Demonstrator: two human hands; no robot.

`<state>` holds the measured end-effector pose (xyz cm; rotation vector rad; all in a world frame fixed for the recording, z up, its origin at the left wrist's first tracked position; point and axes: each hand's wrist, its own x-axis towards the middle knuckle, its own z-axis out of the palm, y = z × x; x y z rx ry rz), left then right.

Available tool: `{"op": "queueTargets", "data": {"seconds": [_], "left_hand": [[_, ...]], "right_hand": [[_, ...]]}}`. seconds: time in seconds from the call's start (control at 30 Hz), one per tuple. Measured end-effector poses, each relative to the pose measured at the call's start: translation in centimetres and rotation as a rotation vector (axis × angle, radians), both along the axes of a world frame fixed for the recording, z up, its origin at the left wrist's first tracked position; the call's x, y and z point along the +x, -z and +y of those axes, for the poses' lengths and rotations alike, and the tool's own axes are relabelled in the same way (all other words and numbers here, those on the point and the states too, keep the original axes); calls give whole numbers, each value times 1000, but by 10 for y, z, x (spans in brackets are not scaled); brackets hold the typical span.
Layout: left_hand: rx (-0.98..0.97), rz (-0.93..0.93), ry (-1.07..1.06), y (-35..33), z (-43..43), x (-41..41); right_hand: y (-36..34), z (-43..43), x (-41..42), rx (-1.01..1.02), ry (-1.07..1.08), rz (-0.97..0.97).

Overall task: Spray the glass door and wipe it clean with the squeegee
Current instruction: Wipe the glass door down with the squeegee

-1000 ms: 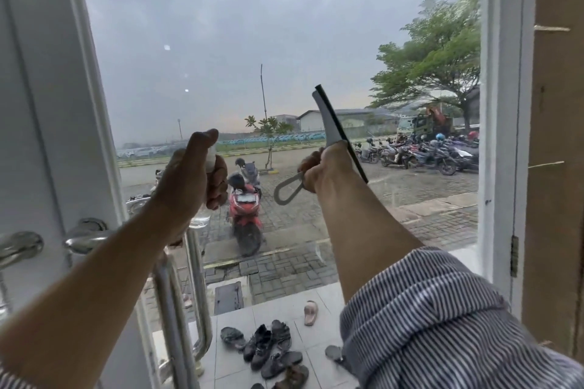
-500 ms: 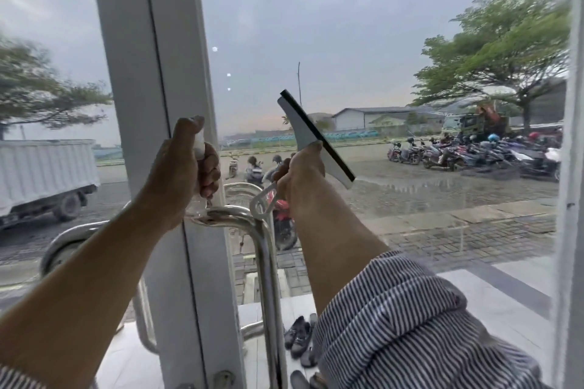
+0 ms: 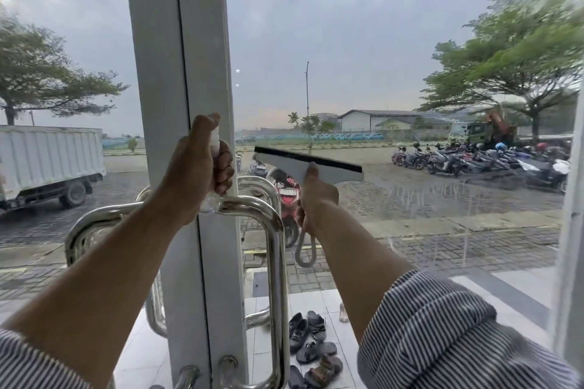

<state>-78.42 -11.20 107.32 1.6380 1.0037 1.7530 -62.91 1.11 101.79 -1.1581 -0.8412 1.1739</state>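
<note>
A building entrance: glass door [image 3: 379, 73], shoes [image 3: 308, 344] on tiled porch, parked motorbikes [image 3: 474, 161] outside

The left hand [image 3: 196, 167] hides most of the spray bottle [image 3: 212, 202].

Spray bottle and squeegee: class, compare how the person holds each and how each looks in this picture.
The spray bottle is clear and almost hidden inside the left hand; the squeegee is grey with a black blade, mostly exposed above the right hand. The spray bottle stands upright before the white door frame; the squeegee's blade lies nearly level before the glass door. Both are gripped at similar height.
</note>
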Motion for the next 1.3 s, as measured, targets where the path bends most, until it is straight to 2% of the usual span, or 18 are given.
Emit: {"op": "queueTargets", "data": {"seconds": [0.13, 0.3, 0.47, 0.6, 0.77, 0.83, 1.03, 1.13, 1.3], "left_hand": [[-18, -9, 12, 4, -4, 1], [-16, 6, 4, 6, -9, -1], [-10, 2, -16, 11, -4, -9], [-33, 7, -18, 22, 9, -7], [-72, -127, 79, 21, 25, 2], [-81, -140, 88, 19, 28, 2], [-137, -195, 130, 17, 32, -1], [-150, -187, 119, 16, 34, 0], [-133, -198, 109, 17, 34, 2]], "right_hand": [[6, 0, 2, 67, 72, -186], [-35, -4, 14, 235, 70, -75], [-71, 4, 5, 250, 58, -5], [-51, 19, -8, 217, 117, -202], [-20, 16, 12, 308, 106, -484], [-18, 15, 22, 318, 82, -538], [-35, 8, 24, 368, -5, -360], [-66, 10, 9, 395, 42, -250], [-73, 16, -17, 366, 125, -334]]}}
